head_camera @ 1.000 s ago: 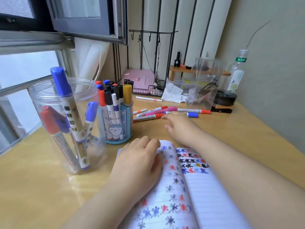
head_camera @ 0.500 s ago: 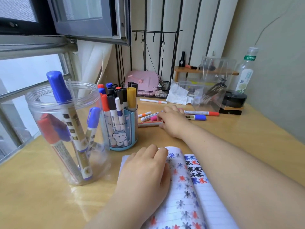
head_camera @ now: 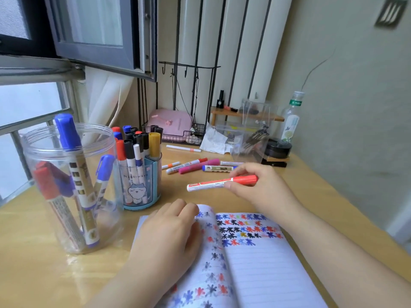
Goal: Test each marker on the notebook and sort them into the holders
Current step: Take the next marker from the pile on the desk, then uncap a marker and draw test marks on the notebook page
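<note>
Clear round jar [head_camera: 66, 187], well out past the left hand [head_camera: 165, 235]: blue-capped and red-capped markers leaning inside, one blue cap [head_camera: 66, 132] poking above the rim. Blue holder with a cat print [head_camera: 140, 185], just beyond the left hand's fingertips: packed upright with red, black, blue and white caps plus one yellow-capped marker [head_camera: 154, 144]. Open notebook [head_camera: 251, 263] lies on the tabletop [head_camera: 33, 274] under the left hand, rows of red, blue and black star scribbles across both pages. Loose markers lie in a cluster just beyond the right hand [head_camera: 260, 185]: pink marker [head_camera: 199, 166], a blue-ended white one [head_camera: 219, 168], an orange-banded one [head_camera: 170, 165], a red-capped one [head_camera: 189, 163]; a thin white pen [head_camera: 183, 148] sits further back. Behind the right hand stand a clear plastic box [head_camera: 253, 132], a black round tin [head_camera: 278, 148] and a bottle with a green label [head_camera: 291, 121]; crumpled tissue [head_camera: 214, 140] and a pink case in a wire basket [head_camera: 170, 123] are at the back wall. Left hand lies palm-down, fingers relaxed, pressing the left page flat, gripping nothing. Right hand hovers above the tabletop between the notebook and the loose cluster, thumb and fingers curled round the red marker [head_camera: 222, 182] at its capped end; the marker lies roughly level, white barrel pointing toward the cat holder, cap still on.
</note>
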The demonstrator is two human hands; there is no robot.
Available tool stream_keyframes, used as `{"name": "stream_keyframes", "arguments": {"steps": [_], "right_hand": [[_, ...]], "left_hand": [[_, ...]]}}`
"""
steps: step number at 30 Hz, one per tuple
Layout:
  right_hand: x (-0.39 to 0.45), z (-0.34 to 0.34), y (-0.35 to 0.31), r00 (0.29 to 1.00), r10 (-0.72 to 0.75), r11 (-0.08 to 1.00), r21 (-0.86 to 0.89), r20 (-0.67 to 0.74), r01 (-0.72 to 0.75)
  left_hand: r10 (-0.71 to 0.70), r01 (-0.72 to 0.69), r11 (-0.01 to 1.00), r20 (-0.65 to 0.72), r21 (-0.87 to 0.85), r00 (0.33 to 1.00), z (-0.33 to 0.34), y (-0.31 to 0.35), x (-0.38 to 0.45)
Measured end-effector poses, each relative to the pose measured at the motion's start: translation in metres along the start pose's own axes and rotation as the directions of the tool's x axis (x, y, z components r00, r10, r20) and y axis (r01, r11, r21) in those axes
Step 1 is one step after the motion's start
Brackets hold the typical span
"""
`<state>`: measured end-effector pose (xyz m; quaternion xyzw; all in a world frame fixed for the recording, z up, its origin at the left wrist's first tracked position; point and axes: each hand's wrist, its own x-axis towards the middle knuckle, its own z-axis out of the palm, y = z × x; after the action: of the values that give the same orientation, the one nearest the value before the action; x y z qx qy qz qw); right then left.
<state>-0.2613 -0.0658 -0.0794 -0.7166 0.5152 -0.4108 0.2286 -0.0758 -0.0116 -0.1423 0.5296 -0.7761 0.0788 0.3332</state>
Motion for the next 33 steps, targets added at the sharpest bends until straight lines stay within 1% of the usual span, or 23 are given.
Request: {"name": "stream_keyframes", "arguments": {"steps": [2,4,6,8,9,10,11,12,13,14,16,18,20,23,26,28,30,32,33], "right_hand": [[-0.024,-0.011,-0.004,0.999,0.05,0.99,0.135,-0.018,-0.047],[-0.044,-0.016,-0.004,0.997,0.065,0.952,0.303,-0.035,-0.052],[-0.061,-0.019,-0.002,0.996,0.044,0.899,0.438,-0.073,-0.008],[-0.074,-0.02,0.001,0.993,-0.028,0.889,0.451,-0.113,0.077],[-0.079,-0.02,0.003,0.989,-0.076,0.905,0.409,-0.125,0.122],[-0.082,-0.02,0.004,0.983,-0.137,0.93,0.325,-0.123,0.17],[-0.085,-0.021,0.006,0.972,-0.209,0.955,0.191,-0.105,0.226],[-0.086,-0.021,0.008,0.957,-0.28,0.959,0.02,-0.069,0.282],[-0.087,-0.021,0.011,0.945,-0.327,0.936,-0.139,-0.015,0.322],[-0.087,-0.02,0.013,0.943,-0.332,0.907,-0.263,0.04,0.33],[-0.088,-0.017,0.018,0.947,-0.295,0.86,-0.397,0.124,0.32],[-0.088,-0.014,0.022,0.951,-0.248,0.84,-0.448,0.185,0.306],[-0.089,-0.012,0.02,0.953,-0.201,0.824,-0.487,0.228,0.29],[-0.092,-0.006,0.019,0.925,-0.276,0.696,-0.608,0.262,0.381],[-0.096,0.002,0.023,0.903,-0.331,0.643,-0.635,0.274,0.428],[-0.098,0.003,0.021,0.899,-0.335,0.605,-0.667,0.281,0.434],[-0.099,0.002,0.017,0.904,-0.329,0.597,-0.682,0.273,0.423],[-0.1,0.002,0.01,0.905,-0.243,0.65,-0.633,0.349,0.419],[-0.1,0.001,0.009,0.895,-0.23,0.684,-0.592,0.381,0.427]], "left_hand": [[0.026,-0.027,0.999,-0.021,-0.022,0.999,-0.003,0.008,-0.001],[0.062,-0.065,0.997,-0.048,-0.053,0.997,-0.006,0.016,-0.003],[0.098,-0.102,0.993,-0.062,-0.064,0.993,-0.008,0.021,-0.005],[0.107,-0.11,0.991,-0.046,-0.075,0.993,-0.009,0.023,-0.007],[0.101,-0.104,0.99,-0.037,-0.094,0.994,-0.009,0.023,-0.008],[0.091,-0.094,0.988,-0.034,-0.12,0.995,-0.009,0.023,-0.008],[0.081,-0.085,0.986,-0.036,-0.146,0.996,-0.009,0.023,-0.009],[0.076,-0.082,0.983,-0.044,-0.165,0.996,-0.009,0.023,-0.009],[0.078,-0.087,0.98,-0.056,-0.177,0.995,-0.009,0.024,-0.009],[0.09,-0.101,0.978,-0.069,-0.184,0.994,-0.01,0.025,-0.009],[0.14,-0.151,0.97,-0.07,-0.189,0.988,-0.011,0.027,-0.009],[0.215,-0.218,0.964,-0.039,-0.154,0.976,-0.01,0.028,-0.01],[0.278,-0.274,0.956,0.027,-0.101,0.96,-0.006,0.028,-0.011],[0.302,-0.297,0.953,0.1,-0.065,0.948,0.001,0.026,-0.012],[0.32,-0.315,0.947,0.101,-0.057,0.942,0.005,0.022,-0.013],[0.334,-0.329,0.942,0.098,-0.061,0.938,0.006,0.022,-0.013],[0.354,-0.352,0.935,0.084,-0.041,0.931,0.005,0.021,-0.012],[0.386,-0.384,0.922,0.082,-0.038,0.919,0.004,0.02,-0.011],[0.405,-0.403,0.914,0.082,-0.044,0.911,0.004,0.02,-0.01]]}}
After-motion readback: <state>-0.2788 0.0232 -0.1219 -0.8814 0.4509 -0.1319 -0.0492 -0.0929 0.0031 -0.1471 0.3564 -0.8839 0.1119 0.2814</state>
